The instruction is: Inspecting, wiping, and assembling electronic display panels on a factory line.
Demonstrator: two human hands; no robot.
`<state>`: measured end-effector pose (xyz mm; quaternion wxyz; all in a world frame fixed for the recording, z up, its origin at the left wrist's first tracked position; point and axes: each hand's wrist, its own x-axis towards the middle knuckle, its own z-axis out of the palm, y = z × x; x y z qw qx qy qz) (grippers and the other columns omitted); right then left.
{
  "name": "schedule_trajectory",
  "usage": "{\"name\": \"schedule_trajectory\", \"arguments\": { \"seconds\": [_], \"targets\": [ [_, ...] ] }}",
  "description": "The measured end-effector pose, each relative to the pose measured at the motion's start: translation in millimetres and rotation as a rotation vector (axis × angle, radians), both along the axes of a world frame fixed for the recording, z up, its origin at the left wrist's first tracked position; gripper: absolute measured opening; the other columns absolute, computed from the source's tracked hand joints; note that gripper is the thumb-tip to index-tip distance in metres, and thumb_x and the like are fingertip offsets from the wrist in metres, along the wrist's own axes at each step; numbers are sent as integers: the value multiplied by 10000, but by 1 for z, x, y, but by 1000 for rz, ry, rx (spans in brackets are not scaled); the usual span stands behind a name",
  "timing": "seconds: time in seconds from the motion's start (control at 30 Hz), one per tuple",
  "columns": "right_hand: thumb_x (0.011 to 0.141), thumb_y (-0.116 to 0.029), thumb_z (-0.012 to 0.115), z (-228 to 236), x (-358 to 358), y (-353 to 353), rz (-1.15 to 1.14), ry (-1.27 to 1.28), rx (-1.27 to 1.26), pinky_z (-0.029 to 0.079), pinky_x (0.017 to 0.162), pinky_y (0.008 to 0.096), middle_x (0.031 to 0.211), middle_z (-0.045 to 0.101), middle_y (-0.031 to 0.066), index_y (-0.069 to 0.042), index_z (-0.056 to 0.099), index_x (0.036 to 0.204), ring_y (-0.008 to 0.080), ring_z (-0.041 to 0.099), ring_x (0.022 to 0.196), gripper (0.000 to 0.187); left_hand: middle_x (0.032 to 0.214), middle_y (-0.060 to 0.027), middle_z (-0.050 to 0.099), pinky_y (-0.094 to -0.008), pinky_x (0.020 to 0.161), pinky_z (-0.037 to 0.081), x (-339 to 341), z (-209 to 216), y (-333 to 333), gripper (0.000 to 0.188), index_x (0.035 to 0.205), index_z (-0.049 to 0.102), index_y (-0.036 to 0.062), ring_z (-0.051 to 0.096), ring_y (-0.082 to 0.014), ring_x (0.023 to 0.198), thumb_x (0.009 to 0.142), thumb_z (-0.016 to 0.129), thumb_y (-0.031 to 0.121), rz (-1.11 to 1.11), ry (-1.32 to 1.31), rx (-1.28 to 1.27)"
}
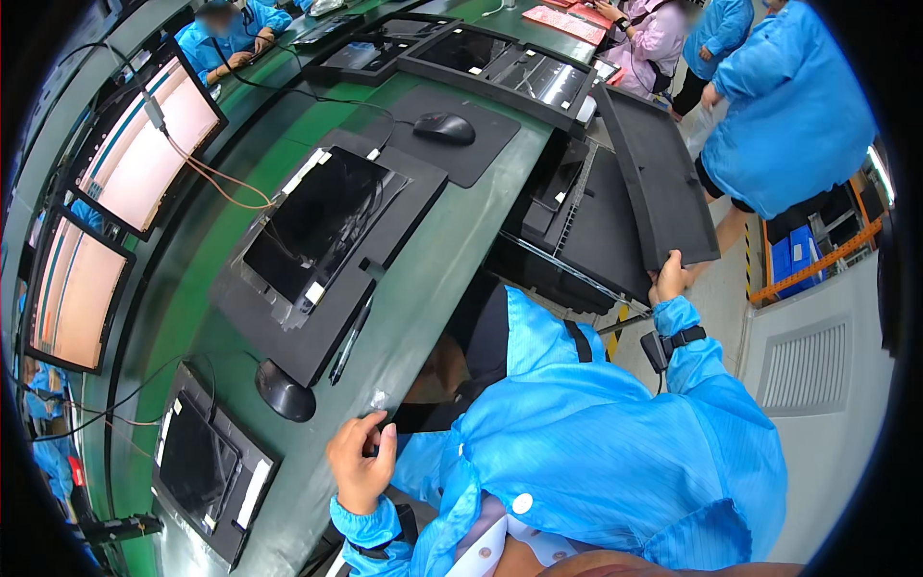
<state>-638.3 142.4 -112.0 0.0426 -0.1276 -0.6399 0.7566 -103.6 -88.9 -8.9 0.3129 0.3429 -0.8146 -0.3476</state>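
Note:
My right hand point(670, 276) grips the near end of a long, shallow black tray point(659, 178), which is tilted up beside a rack. The inside of this tray shows only black lining. Below it on the rack lies a black foam tray point(601, 226), with a dark flat panel point(560, 176) in its left part. My left hand point(361, 462) is at the edge of the green table point(423, 298), its fingers loosely bent, the thumb apart and nothing visible in it. Beyond it, a dark display panel point(317, 226) with taped edges rests on a black foam pad point(409, 207).
Two lit monitors point(144, 144) stand along the left. Two black mice point(286, 390), a pen point(352, 337) and a second panel point(199, 462) are on the table. Black trays of panels point(500, 67) sit at the far end. A person in blue point(793, 106) stands at right.

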Motion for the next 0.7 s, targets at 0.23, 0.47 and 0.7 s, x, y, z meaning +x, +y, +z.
{"name": "schedule_trajectory", "arguments": {
  "seconds": [0.23,0.47,0.7],
  "targets": [
    [975,-313,607,-13,38,-31,22,-101,-63,576,827,400,1156,591,130,32,544,1209,273,643,979,422,612,-47,531,-294,477,385,3,0,1,168,923,709,42,511,-164,515,766,766,58,45,46,-54],
    [983,-217,577,54,151,-102,936,-290,-13,539,616,287,957,618,92,2,508,1264,187,663,737,362,637,-47,559,-313,490,431,10,2,-1,177,942,715,69,553,-187,536,771,760,74,-3,42,-107],
    [982,-174,599,171,111,-255,1548,584,300,508,684,238,927,658,46,-22,609,1208,103,636,774,273,637,-40,570,-320,496,439,12,6,-1,159,935,719,85,562,-201,541,788,755,134,12,64,-64]
  ]
}}
